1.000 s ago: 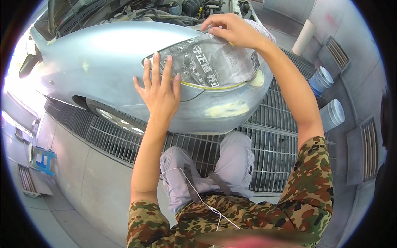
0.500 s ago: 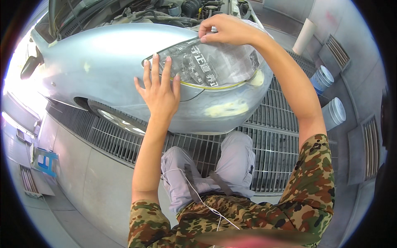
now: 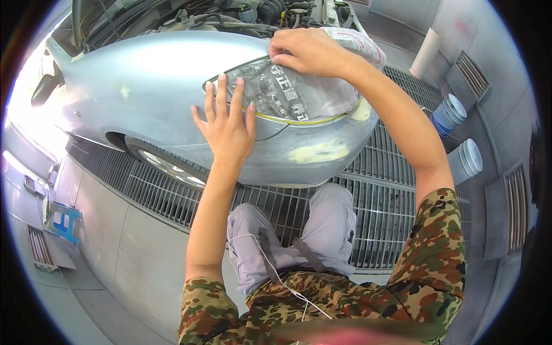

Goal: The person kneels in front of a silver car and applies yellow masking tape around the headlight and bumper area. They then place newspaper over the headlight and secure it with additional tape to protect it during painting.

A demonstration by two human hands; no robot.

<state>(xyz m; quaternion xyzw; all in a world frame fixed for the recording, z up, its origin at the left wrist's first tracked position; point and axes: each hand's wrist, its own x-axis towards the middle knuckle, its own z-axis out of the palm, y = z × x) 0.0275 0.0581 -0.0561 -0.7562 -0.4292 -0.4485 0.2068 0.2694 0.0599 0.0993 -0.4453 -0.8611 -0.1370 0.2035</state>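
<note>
A printed, see-through grey sheet (image 3: 287, 95) covers the headlight area of a pale blue-grey car front (image 3: 167, 75). Yellow tape (image 3: 293, 122) follows its lower edge. Over the pointed left end, my left hand (image 3: 229, 133) rests with fingers spread, its tips on the sheet's corner and the fender beside it. At the upper edge, my right hand (image 3: 305, 50) bends its fingers and thumb together in a pinch; what lies between them is hidden. Behind the right wrist, a loose whitish sheet with red print (image 3: 359, 46) sticks out past the car's corner.
Above the fender, the engine bay (image 3: 253, 14) lies open. Pale filler patches (image 3: 317, 152) mark the bumper. Metal grating (image 3: 385, 218) runs under my knees. On the right stand two buckets (image 3: 464, 161) and a paper roll (image 3: 426, 53); a blue stool (image 3: 68, 223) is at left.
My right hand has shifted a little left and down along the sheet's upper edge. More of the whitish, red-printed sheet shows behind its wrist. My left hand keeps its place on the car.
</note>
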